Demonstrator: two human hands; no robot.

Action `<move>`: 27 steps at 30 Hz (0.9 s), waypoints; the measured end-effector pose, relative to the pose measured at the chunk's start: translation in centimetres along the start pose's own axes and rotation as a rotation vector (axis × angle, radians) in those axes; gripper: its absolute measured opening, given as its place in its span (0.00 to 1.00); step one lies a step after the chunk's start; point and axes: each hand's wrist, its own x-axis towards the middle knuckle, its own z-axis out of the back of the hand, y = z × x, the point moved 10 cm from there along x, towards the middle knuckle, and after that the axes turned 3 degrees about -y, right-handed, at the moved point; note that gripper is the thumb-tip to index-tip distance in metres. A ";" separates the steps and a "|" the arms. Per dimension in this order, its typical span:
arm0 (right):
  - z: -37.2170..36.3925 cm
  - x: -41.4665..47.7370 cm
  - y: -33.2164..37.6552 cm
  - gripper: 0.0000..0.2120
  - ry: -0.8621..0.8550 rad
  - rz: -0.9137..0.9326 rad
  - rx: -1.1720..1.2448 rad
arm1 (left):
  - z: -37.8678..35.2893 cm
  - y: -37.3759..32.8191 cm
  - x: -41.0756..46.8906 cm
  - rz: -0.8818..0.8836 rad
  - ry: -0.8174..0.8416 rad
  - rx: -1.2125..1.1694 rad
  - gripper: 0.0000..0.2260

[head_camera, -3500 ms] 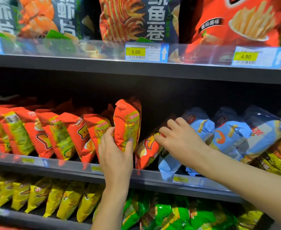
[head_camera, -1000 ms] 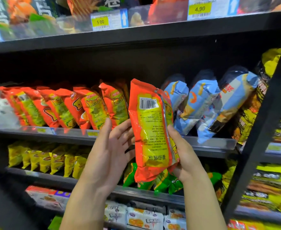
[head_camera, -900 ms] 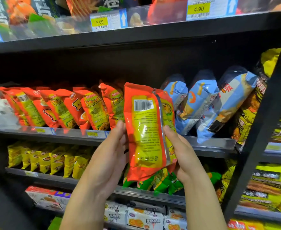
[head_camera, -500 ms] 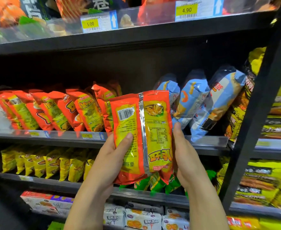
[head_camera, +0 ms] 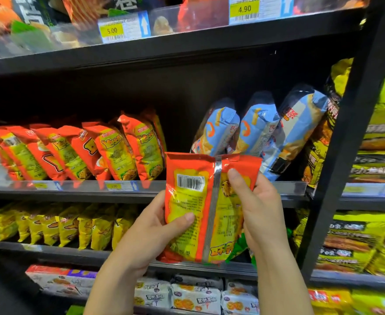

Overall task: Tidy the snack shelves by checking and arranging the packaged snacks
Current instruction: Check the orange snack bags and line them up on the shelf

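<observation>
Orange snack bag (head_camera: 200,208) is held up in front of the middle shelf (head_camera: 284,185), back side showing. Left hand (head_camera: 148,233) and right hand (head_camera: 259,208) both grip its sides. Shiny bag could slip and fall, or bump the leaning blue bags (head_camera: 255,128) over when put on the shelf

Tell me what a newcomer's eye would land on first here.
Front and centre, the left hand and right hand grip an orange snack bag, barcode side toward the camera. On the shelf behind, matching orange bags lean in a row at left, light blue bags at right.
</observation>
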 end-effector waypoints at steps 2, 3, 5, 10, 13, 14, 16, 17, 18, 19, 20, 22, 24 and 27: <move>0.4 0.0 -0.2 0.11 -0.020 0.010 -0.018 | -0.1 0.1 -0.1 0.013 0.015 0.009 0.23; 0.4 -0.1 -0.3 0.09 -0.014 0.007 -0.029 | 0.1 0.0 0.0 0.006 -0.010 -0.005 0.23; 0.2 -0.2 -0.7 0.06 0.015 -0.006 -0.056 | 0.9 -0.6 0.4 -0.044 -0.095 -0.087 0.22; -0.4 -0.5 -1.6 0.04 0.056 -0.046 -0.119 | 2.2 -2.3 0.9 -0.159 -0.298 -0.249 0.16; -0.2 -0.4 -1.5 0.16 0.018 -0.049 -0.117 | 2.2 -2.4 0.9 -0.191 -0.346 -0.176 0.08; 0.0 -0.4 -1.5 0.19 0.007 -0.056 -0.123 | 2.1 -2.3 0.9 -0.197 -0.346 -0.168 0.07; 0.2 -0.4 -1.7 0.22 -0.008 -0.066 -0.142 | 2.0 -2.1 0.9 -0.200 -0.333 -0.163 0.07; 0.3 -0.5 -1.8 0.23 -0.017 -0.072 -0.146 | 2.0 -2.0 0.9 -0.203 -0.325 -0.158 0.07; 0.4 -0.5 -1.9 0.23 -0.026 -0.078 -0.143 | 1.9 -2.0 0.9 -0.205 -0.318 -0.158 0.07; 0.5 -0.5 -2.1 0.23 -0.034 -0.083 -0.137 | 1.9 -1.9 1.0 -0.204 -0.318 -0.161 0.07; 0.6 -0.5 -2.1 0.22 -0.039 -0.087 -0.132 | 1.8 -1.9 1.0 -0.203 -0.319 -0.164 0.07; 0.6 -0.5 -2.0 0.20 -0.036 -0.088 -0.121 | 1.8 -1.7 1.2 -0.198 -0.327 -0.166 0.07; 0.6 -0.6 -1.9 0.20 -0.021 -0.090 -0.104 | 1.7 -1.4 1.3 -0.177 -0.338 -0.195 0.07; 0.6 -0.7 -2.1 0.21 0.066 -0.104 -0.100 | 1.9 -1.0 1.3 -0.142 -0.362 -0.264 0.08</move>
